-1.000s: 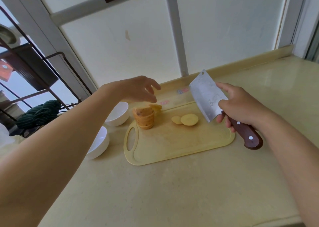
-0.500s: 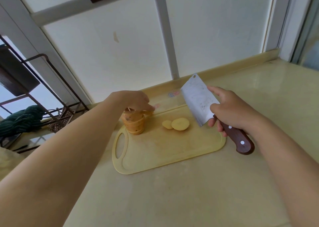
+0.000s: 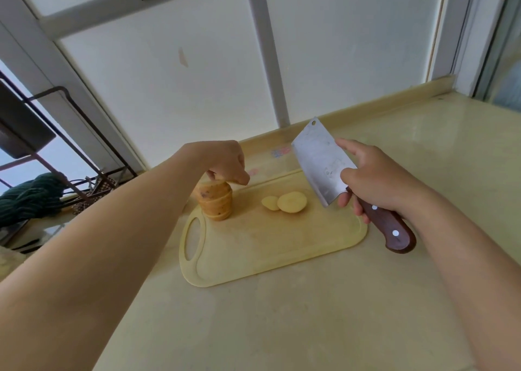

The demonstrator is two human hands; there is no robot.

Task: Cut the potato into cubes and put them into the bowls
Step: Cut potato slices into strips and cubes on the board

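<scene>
A: So, what does the potato look like?

B: It is already sliced into rounds, stacked upright in one leaning pile, with brown speckled skin on the edges and pale yellow flesh. It stands at the far left end of the cutting board, near the handle hole.

A: Any other pieces?

B: Two loose slices, a small one and a larger one, lie flat and overlapping near the middle of the board's far side, apart from the stack.

A: And the hands?

B: The left hand sits on top of the stack, fingers curled down onto the uppermost slice; its grip is closed around the top of the pile. The right hand has its grip wrapped firmly around the cleaver, where the blade meets the brown wooden handle with two rivets. The blade is raised above the right end of the board, tilted, its tip pointing up and away.

A: How many boards and knives?

B: One board, one cleaver, all on the pale yellow tabletop. A dark metal rack stands at the left, with green cloth at its foot.
</scene>
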